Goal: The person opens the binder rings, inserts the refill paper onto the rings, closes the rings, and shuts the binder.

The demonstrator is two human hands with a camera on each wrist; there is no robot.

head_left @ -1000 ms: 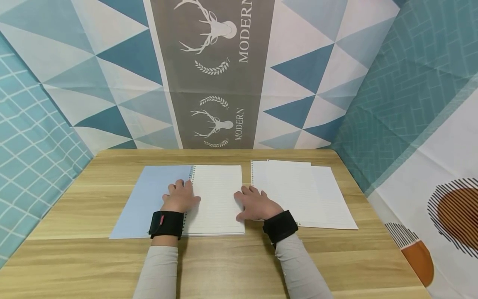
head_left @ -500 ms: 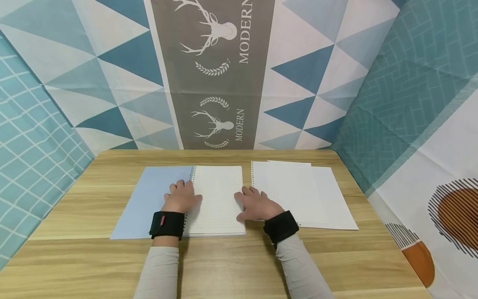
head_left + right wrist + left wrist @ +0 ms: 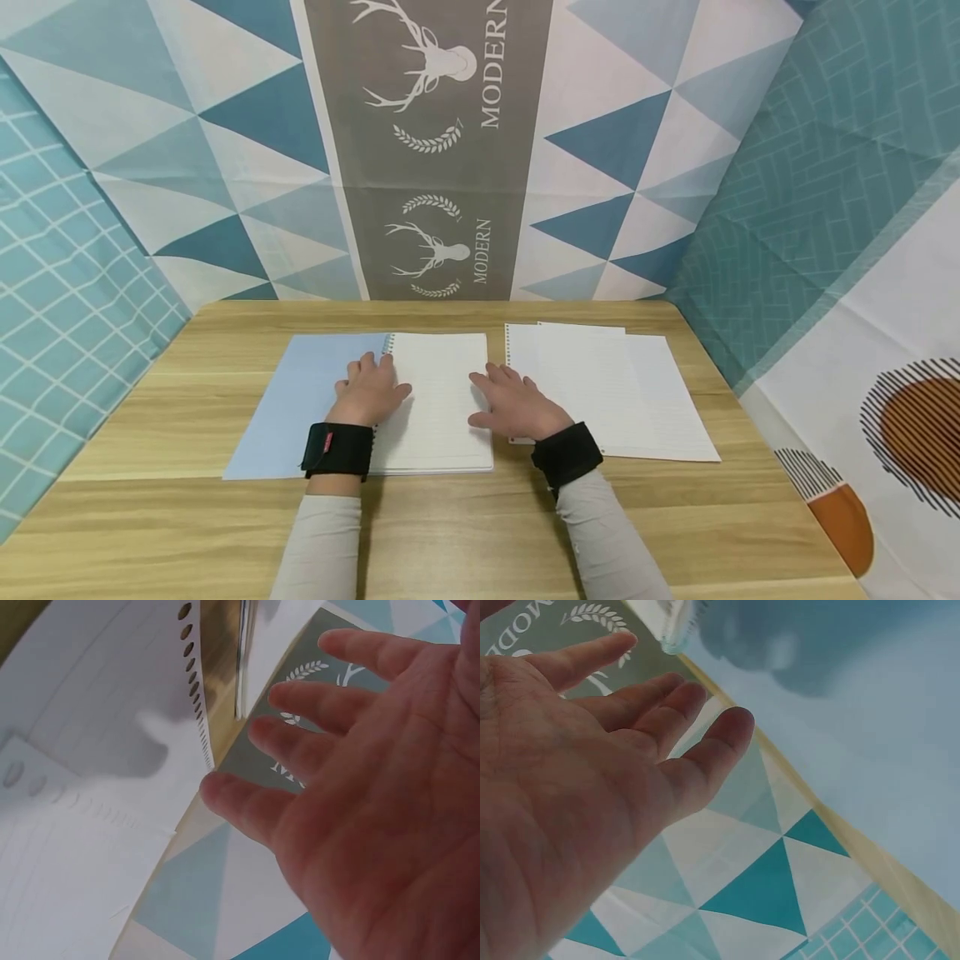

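the open notebook (image 3: 442,442) lies flat on the wooden table (image 3: 450,533), left of centre, with its blue cover (image 3: 273,417) at the left, its lined page at the right and the ring binding (image 3: 388,342) between them. the left forearm enters from the near side and points almost straight to the far side. the left hand (image 3: 367,394) is held palm down above the binding; its fingers are extended, slightly bent and spread apart, grip nothing, and the thumb points right over the lined page. in the left wrist view a gap and a shadow separate the fingers from the blue surface. the right forearm enters from the near right and slants to the far left. the right hand (image 3: 517,402) is held palm down over the space between the lined page and the loose sheets (image 3: 660,408); its fingers are spread apart and hold nothing, with the thumb pointing left over the page edge. the loose sheets overlap at the right, with punched holes along the left edge. a black wristband (image 3: 337,450) encircles the left wrist; a matching band (image 3: 566,454) encircles the right.
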